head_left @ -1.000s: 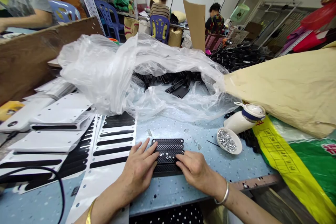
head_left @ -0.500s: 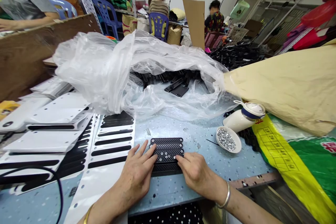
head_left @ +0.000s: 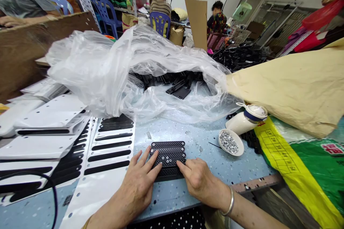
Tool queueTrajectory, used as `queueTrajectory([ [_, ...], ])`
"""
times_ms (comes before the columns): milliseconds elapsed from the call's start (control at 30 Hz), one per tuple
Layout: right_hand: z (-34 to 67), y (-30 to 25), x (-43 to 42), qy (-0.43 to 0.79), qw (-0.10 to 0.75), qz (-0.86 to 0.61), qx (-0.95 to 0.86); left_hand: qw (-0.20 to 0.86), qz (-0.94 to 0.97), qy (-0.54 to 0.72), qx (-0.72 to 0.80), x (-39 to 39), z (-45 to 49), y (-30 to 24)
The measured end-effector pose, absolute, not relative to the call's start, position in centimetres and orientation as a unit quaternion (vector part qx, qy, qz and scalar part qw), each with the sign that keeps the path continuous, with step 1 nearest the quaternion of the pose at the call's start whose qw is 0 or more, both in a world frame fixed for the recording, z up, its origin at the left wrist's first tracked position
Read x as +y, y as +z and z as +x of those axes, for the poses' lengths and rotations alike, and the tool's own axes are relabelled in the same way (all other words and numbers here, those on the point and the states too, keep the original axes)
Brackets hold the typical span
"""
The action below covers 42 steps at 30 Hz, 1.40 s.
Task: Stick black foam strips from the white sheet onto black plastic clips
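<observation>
Several black textured strips [head_left: 168, 150] lie side by side on the blue speckled table, with small silver rings at some ends. A few loose metal rings [head_left: 167, 160] rest on their middle. My left hand [head_left: 141, 179] lies with fingers spread, its fingertips touching the strips' left ends. At the right ends is my right hand [head_left: 199, 177], index fingertip pressed down on a near strip and the other fingers curled. Whatever lies under that fingertip is hidden. Beyond it stands a white bowl [head_left: 241, 146] full of small shiny metal pieces.
Behind the strips, an open clear plastic bag [head_left: 107, 75] holds black parts. White sheets with black adhesive strips [head_left: 110, 146] lie left. A white bottle [head_left: 240, 123] leans beside the bowl. A tan sack [head_left: 290, 82] covers the right. Other people [head_left: 159, 5] sit farther back.
My right fingertip has shifted a little nearer to me along the strips' right ends. Fewer loose rings show between my hands. My left hand stays on the strips; the view has shifted slightly.
</observation>
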State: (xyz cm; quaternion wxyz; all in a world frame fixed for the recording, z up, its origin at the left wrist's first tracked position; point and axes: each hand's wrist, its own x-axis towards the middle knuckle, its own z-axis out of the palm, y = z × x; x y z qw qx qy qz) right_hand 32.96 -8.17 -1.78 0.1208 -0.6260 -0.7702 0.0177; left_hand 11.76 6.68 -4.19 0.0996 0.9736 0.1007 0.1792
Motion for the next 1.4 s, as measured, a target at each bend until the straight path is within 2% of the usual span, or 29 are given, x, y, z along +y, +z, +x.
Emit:
queueTrajectory([
  [433, 34.5, -2.6, -9.5, -0.003, 0.16, -0.648, -0.745, 0.119, 0.963, 0.206, 0.122, 7.0, 11.4, -4.2],
  [733, 35.0, -1.9, -8.8, 0.12, 0.241, -0.661, -0.7, 0.112, 0.967, 0.197, 0.116, 7.6, 10.0, -4.2],
  [1000, 35.1, -2.9, -9.5, 0.055, 0.205, -0.643, -0.736, 0.087, 0.971, 0.191, 0.112, 7.9, 9.0, -3.1],
  [1400, 35.2, -2.6, -9.5, 0.028, 0.207, -0.632, -0.746, 0.137, 0.968, 0.181, 0.108, 8.8, 8.3, -4.1],
])
